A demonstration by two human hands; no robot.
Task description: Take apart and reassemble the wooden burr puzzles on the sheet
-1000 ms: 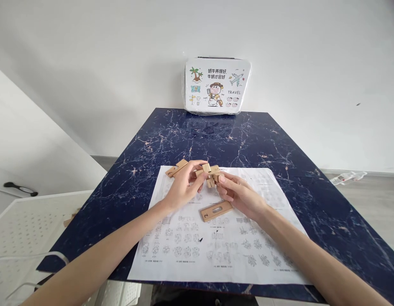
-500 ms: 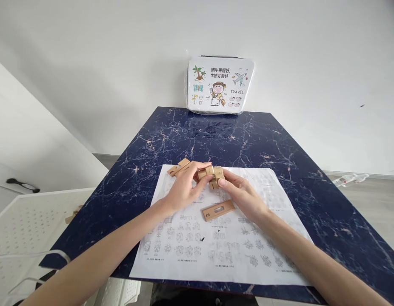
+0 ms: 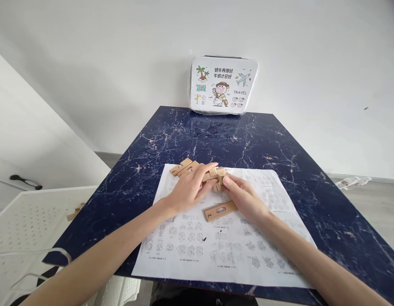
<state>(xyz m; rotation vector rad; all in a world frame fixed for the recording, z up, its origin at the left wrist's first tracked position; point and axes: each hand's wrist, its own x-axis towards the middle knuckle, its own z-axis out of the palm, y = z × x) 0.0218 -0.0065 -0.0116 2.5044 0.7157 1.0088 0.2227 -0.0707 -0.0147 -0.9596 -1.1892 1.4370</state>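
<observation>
Both my hands meet over a printed instruction sheet (image 3: 222,250) on a dark blue marble table (image 3: 280,148). Between them is a small cluster of interlocked wooden puzzle pieces (image 3: 216,175). My left hand (image 3: 189,189) closes its fingers over the cluster's left side. From the right, my right hand (image 3: 243,195) pinches it with thumb and fingers. A flat wooden piece marked 2 (image 3: 220,211), with a slot in it, lies on the sheet just under my right hand. Two more wooden pieces (image 3: 184,166) lie at the sheet's far left corner.
A white case printed with cartoons and the word TRAVEL (image 3: 223,85) leans against the wall at the table's far edge. A white perforated rack (image 3: 27,221) stands left of the table with a small wooden piece (image 3: 75,211) on it.
Both hands have lowered the wooden cluster closer to the sheet, and my left fingers now reach further over it. The camera view shifted slightly, moving everything a little right.
</observation>
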